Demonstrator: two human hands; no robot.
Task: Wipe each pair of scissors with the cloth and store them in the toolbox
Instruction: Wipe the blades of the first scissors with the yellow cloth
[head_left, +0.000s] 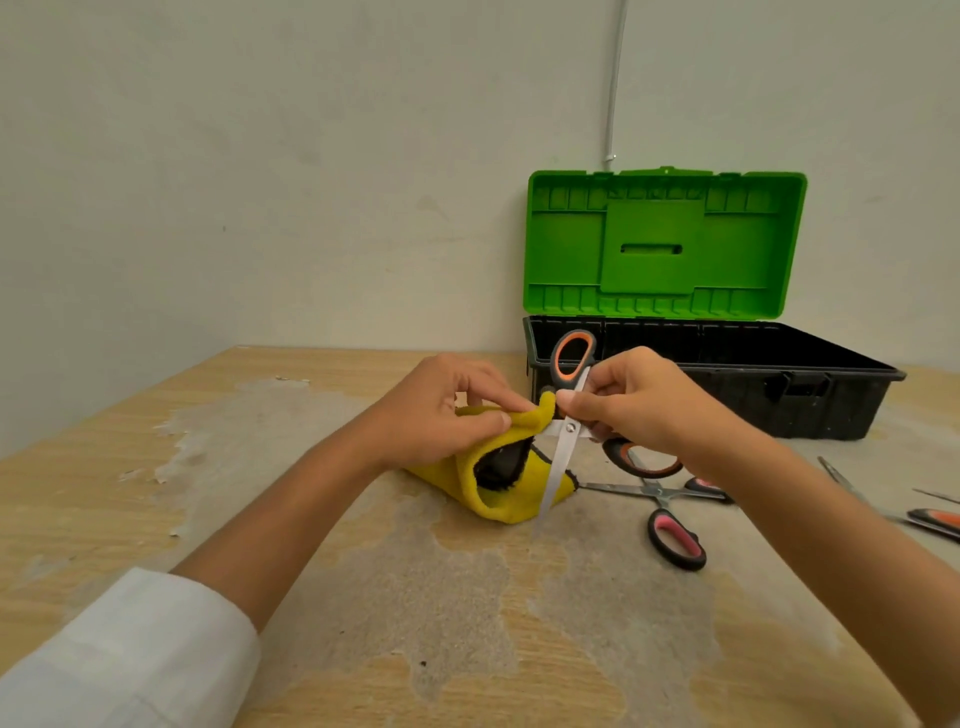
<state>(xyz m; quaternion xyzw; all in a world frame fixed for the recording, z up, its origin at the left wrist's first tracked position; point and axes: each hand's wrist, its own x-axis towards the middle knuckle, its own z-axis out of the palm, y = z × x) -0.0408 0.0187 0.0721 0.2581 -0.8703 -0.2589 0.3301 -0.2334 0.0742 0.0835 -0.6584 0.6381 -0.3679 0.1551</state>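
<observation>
Right hand (631, 402) pinches open orange-handled scissors (569, 415); left hand (447, 410) grips yellow cloth (498, 478) beside.

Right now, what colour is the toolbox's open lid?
Bright green, above a black base; the lid of the toolbox shows best in the head view.

Worn wooden table (156, 426) in front of me, veneer peeled away in broad grey patches (467, 587) (edges ragged, wood grain intact around them), plain off-white wall (260, 182) behind, thin white conduit (615, 78) running vertically down my wall, upper right.
</observation>
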